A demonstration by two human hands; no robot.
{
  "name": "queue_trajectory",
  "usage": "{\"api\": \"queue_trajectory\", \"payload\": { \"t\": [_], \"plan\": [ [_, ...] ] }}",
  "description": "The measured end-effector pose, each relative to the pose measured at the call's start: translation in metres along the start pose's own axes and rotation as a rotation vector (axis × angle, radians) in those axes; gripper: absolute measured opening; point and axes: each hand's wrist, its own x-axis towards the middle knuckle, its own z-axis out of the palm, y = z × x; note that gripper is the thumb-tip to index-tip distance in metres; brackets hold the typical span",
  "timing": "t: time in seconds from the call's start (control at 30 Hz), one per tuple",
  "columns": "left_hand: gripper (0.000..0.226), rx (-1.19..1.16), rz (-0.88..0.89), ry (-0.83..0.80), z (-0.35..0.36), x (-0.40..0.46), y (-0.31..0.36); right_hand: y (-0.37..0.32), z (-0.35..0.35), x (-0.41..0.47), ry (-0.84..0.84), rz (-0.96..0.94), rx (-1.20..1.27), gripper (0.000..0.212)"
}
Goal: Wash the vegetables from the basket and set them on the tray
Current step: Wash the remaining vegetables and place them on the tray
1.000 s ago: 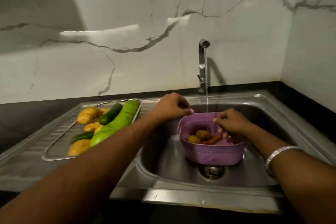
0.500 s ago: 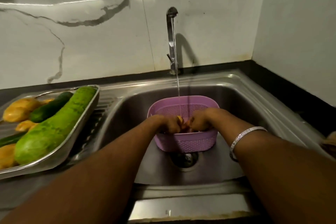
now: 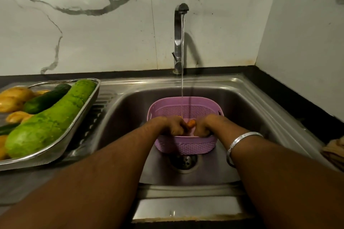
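Observation:
A purple perforated basket (image 3: 186, 147) stands in the steel sink (image 3: 130, 109) over the drain. Both hands are inside it under the running water. My left hand (image 3: 172, 126) and my right hand (image 3: 204, 125) grip the two ends of an orange carrot (image 3: 191, 123), of which only a short piece shows between the fists. The rest of the basket's contents are hidden by my hands. On the drainboard at the left, a steel tray (image 3: 81, 117) holds a large green gourd (image 3: 50, 122), a dark cucumber (image 3: 46, 98) and several yellow potatoes (image 3: 13, 98).
The tap (image 3: 178, 39) stands behind the sink and pours a thin stream into the basket. A brown cloth (image 3: 334, 148) lies at the right edge of the counter. Marble walls close off the back and right side.
My left hand left the sink's rim and joined the right hand inside the basket. Both now hold the carrot under the stream. The view has shifted right and down.

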Motion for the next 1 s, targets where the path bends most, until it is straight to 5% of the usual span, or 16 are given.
{"api": "queue_trajectory", "payload": {
  "t": [0.17, 0.37, 0.5, 0.73, 0.87, 1.0],
  "plan": [
    [0.029, -0.161, 0.091, 0.193, -0.006, -0.007, 0.001, 0.008, 0.003, 0.002, 0.135, -0.035, 0.163, 0.049],
    [0.028, -0.803, 0.122, 0.363, -0.019, -0.023, 0.002, 0.012, -0.004, 0.001, 0.321, -0.165, 1.056, 0.023],
    [0.036, -1.113, 0.089, 0.396, -0.023, -0.039, 0.013, -0.005, -0.012, 0.001, 0.498, -0.16, 1.232, 0.025],
    [0.034, -1.097, 0.232, 0.303, -0.021, -0.037, 0.016, -0.019, -0.016, -0.002, 0.487, -0.079, 1.424, 0.038],
    [0.054, -0.936, 0.321, 0.429, -0.016, -0.026, 0.006, -0.019, -0.024, -0.005, 0.475, -0.032, 1.423, 0.04],
    [0.05, -0.971, 0.36, 0.6, -0.013, -0.023, 0.001, -0.027, -0.031, -0.013, 0.462, -0.083, 1.453, 0.026]
  ]
}}
